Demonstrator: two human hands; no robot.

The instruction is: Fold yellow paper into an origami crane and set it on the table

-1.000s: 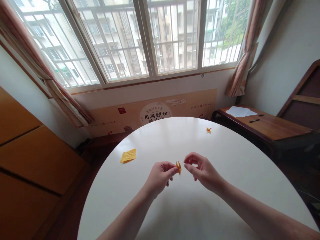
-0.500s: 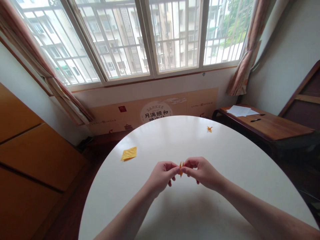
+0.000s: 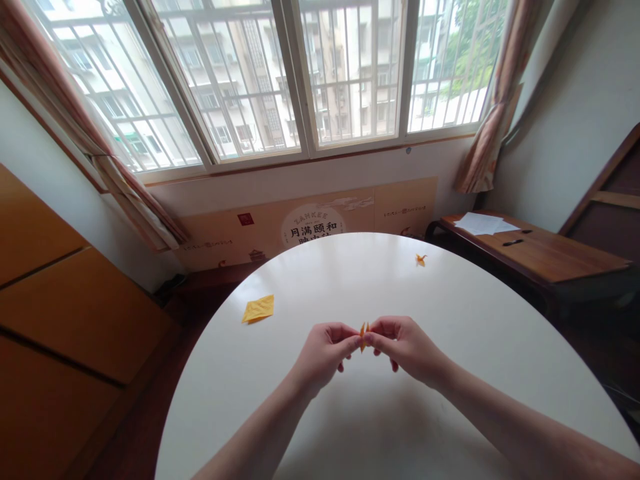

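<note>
A small piece of folded orange paper point(image 3: 363, 339) is pinched between my two hands above the white table point(image 3: 310, 280). My left hand point(image 3: 327, 350) grips its left side with thumb and forefinger. From the other side, the thumb and forefinger of my right hand point(image 3: 406, 347) close on it too. Two narrow points of the paper stick up between the fingertips, and one points down; the rest is hidden by the fingers. Farther off to the right on the table lies a folded orange paper crane point(image 3: 421, 260). Yellow paper point(image 3: 259, 309) lies flat at the left.
A wooden side table point(image 3: 555, 253) with white sheets point(image 3: 483, 223) and a small dark object point(image 3: 513, 243) stands at the right. Behind the round table, a printed cardboard panel point(image 3: 395, 210) leans below the window. Orange-brown cabinets point(image 3: 70, 307) are at the left.
Both hands keep their pinch on the folded paper, with only a very slight shift of the fingers. The whole view has moved down by a few pixels.
</note>
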